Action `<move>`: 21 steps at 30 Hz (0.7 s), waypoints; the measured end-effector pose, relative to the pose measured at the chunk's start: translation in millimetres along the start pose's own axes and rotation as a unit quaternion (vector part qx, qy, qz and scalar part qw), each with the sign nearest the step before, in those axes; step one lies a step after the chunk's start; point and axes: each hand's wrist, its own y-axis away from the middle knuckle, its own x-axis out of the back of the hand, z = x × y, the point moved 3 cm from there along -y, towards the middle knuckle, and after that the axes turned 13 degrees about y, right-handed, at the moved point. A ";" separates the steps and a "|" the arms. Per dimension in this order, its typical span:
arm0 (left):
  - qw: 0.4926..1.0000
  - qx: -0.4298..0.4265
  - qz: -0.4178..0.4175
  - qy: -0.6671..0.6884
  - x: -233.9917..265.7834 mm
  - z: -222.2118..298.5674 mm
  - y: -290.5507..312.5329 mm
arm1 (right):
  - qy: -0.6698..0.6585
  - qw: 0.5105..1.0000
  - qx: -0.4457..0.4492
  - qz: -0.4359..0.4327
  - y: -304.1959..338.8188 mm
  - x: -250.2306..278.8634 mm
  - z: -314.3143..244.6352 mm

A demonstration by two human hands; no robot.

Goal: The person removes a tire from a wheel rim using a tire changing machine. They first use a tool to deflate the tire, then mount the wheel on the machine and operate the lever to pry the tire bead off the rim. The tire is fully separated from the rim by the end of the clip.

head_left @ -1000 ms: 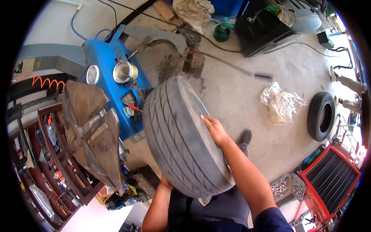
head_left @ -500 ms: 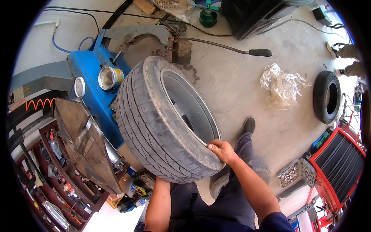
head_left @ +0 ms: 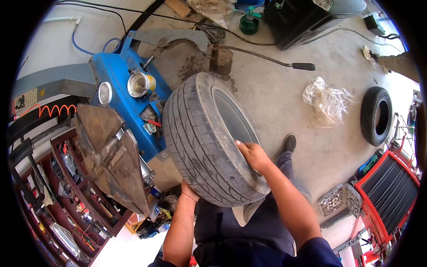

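A car wheel (head_left: 200,147), a worn black tyre on a grey rim, is held tilted in front of my legs, tread facing left. My right hand (head_left: 252,156) grips its upper sidewall at the rim edge; the thumb lies along the rubber and the other fingers curl out of sight. At the tyre's lower left, my left hand (head_left: 190,191) holds it from beneath, its fingers hidden behind the tread. Just left of the wheel stands a blue tyre-changing machine (head_left: 118,75) with a brown, worn turntable (head_left: 95,133) and an open tub (head_left: 140,84) on top.
A long lever with a black grip (head_left: 303,66) reaches across the floor. Crumpled clear plastic (head_left: 327,102) and another tyre (head_left: 376,116) lie to the right. A dark red tool tray (head_left: 84,200) is at lower left, a red cabinet (head_left: 386,193) at lower right. Another person's leg (head_left: 398,64) shows at far right.
The wheel has shifted right and turned, showing more tread and less of the rim's inside. My left hand has come further into view; my right has moved up along the sidewall.
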 end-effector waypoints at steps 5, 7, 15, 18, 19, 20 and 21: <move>0.670 -0.553 0.213 -0.447 -150.3 36.1 95.4 | 0.049 0.995 0.047 0.078 -4.6 21.1 -7.5; 0.395 -0.651 -0.010 -0.648 -239.4 -1.6 96.8 | -0.218 0.967 0.005 0.130 -24.3 59.9 10.4; 0.347 -0.633 -0.043 -0.690 -237.5 -18.5 61.5 | -0.266 0.879 0.157 0.364 -84.0 302.6 -87.5; 0.334 -0.629 -0.032 -0.701 -232.4 -13.4 68.5 | 0.188 0.845 0.254 0.431 -38.6 241.2 -235.6; 0.337 -0.625 -0.032 -0.703 -228.0 -17.9 70.4 | 0.226 0.842 0.271 0.407 -26.7 216.3 -273.7; 0.340 -0.620 -0.033 -0.707 -229.5 -22.5 68.4 | 0.278 0.833 0.262 0.400 -32.1 206.4 -301.8; 0.342 -0.615 -0.031 -0.710 -231.1 -24.0 66.0 | 0.315 0.817 0.274 0.399 -38.1 198.1 -321.9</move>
